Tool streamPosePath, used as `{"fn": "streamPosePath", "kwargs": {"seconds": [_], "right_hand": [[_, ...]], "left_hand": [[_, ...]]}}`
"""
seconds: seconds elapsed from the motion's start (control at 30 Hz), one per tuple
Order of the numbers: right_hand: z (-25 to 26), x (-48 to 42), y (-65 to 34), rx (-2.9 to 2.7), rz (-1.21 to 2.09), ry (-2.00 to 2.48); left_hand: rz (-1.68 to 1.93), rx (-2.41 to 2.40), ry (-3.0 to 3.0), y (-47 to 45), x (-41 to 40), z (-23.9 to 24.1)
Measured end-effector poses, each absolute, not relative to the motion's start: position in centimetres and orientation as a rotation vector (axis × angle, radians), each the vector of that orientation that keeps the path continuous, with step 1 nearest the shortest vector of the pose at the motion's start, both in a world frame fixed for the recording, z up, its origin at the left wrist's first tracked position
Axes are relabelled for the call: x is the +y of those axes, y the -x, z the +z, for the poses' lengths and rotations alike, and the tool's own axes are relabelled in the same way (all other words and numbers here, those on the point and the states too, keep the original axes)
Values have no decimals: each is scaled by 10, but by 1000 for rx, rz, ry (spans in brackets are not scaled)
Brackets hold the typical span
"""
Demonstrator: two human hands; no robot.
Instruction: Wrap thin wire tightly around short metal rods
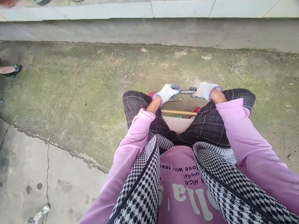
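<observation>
In white gloves with dark grey palms, both my hands are out over the gap between my knees. My left hand [168, 92] is closed round one end of a short silvery, ridged rod-like piece [186, 91]. Around its other end, my right hand [203, 91] is closed too. The piece lies level between them; whether it is a spring, wound wire or a threaded bar I cannot tell. Below the hands a yellowish wooden stick [178, 112] runs across between my legs. A pale flat surface [176, 123] and a small green item [179, 117] are beneath it.
Mossy concrete ground [81, 93] spreads around me, with a cracked paler slab [67, 174] at lower left. A low step [149, 31] edged with white tiles runs along the far side. At the left edge is another person's foot in a black shoe [12, 71].
</observation>
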State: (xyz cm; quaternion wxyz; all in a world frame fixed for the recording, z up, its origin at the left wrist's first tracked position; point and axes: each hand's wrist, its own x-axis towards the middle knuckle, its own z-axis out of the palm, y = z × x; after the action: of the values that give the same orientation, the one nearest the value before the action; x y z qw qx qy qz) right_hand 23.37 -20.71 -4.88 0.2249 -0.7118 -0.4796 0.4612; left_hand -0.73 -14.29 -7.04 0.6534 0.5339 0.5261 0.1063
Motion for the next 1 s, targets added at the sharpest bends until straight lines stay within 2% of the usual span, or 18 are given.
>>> {"fn": "streamPosePath", "kwargs": {"seconds": [0.17, 0.4, 0.7, 0.8, 1.0], "right_hand": [[-49, -194, -236, -1370, 1266, 2107], [-32, -207, -227, -1163, 1491, 1713], [-28, -219, -233, -1559, 1816, 1745], [-36, -218, -228, -1782, 1692, 2014], [-37, -202, -218, -2038, 1191, 2378]], "left_hand": [[416, 1196, -1001, 9, -141, -66], [421, 1112, -990, 14, -140, -69], [312, 1094, -1170, 23, -128, -82], [247, 1149, -1317, 25, -130, -82], [268, 1134, -1343, 22, -139, -75]]}}
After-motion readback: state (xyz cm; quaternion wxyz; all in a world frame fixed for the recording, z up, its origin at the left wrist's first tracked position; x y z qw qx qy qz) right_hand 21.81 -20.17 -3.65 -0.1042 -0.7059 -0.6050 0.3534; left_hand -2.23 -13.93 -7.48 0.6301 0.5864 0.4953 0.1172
